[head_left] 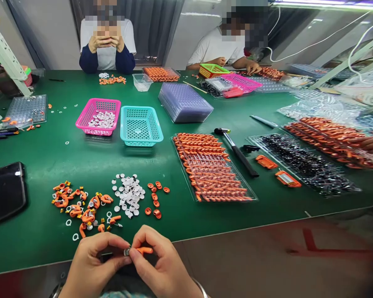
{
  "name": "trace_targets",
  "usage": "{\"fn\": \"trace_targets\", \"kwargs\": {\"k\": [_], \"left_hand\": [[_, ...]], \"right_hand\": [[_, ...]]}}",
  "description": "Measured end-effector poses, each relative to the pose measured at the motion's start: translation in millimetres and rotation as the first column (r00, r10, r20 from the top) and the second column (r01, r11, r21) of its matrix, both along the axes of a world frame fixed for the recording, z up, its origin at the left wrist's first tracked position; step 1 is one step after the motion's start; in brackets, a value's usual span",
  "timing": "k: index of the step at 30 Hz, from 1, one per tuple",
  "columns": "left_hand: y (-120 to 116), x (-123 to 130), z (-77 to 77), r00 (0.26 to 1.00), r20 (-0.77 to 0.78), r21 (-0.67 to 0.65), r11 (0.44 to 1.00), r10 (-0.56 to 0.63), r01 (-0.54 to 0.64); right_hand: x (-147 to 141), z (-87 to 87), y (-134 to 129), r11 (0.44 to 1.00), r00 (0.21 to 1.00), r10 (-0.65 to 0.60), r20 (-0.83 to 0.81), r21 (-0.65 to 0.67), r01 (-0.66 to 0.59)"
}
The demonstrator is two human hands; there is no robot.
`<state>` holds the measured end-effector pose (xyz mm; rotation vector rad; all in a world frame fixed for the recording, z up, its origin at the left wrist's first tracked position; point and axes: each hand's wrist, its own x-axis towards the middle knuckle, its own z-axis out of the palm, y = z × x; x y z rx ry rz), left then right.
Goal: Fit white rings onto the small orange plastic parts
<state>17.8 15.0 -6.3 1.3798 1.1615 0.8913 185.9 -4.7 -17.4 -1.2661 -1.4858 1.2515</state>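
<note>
At the table's near edge, my left hand (99, 263) pinches a small round silver-and-white part (127, 251). Right beside it, my right hand (160, 263) grips an orange stemmed piece (145, 250), its stem pointing right. The two parts meet between my fingertips; how they join is hidden. Just beyond my hands lie a scattered pile of orange pieces (88, 215) with small yellow bits and white rings, a heap of white discs (130, 194), and several orange caps (156, 197).
Pink basket (81, 120) with white parts, teal basket (142, 142), stacked clear trays (186, 103), a tray of orange pieces (211, 169), a hammer (240, 155), black parts (307, 161) and a phone (8, 192) surround the work area. Two people sit opposite; another hand (371, 142) reaches in right.
</note>
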Motion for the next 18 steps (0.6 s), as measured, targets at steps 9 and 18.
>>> {"fn": "trace_targets", "kwargs": {"k": [9, 18], "left_hand": [[-10.2, -5.7, -3.2, 0.999, -0.036, 0.214, 0.977, -0.003, 0.011], [-22.5, -18.4, -10.8, 0.982, -0.188, 0.384, 0.918, -0.025, 0.097]], "right_hand": [[-1.7, -2.9, -2.9, 0.993, 0.997, -0.032, 0.066, 0.114, 0.024], [1.1, -1.2, -7.0, 0.968, 0.996, -0.03, 0.081, 0.251, 0.009]]}}
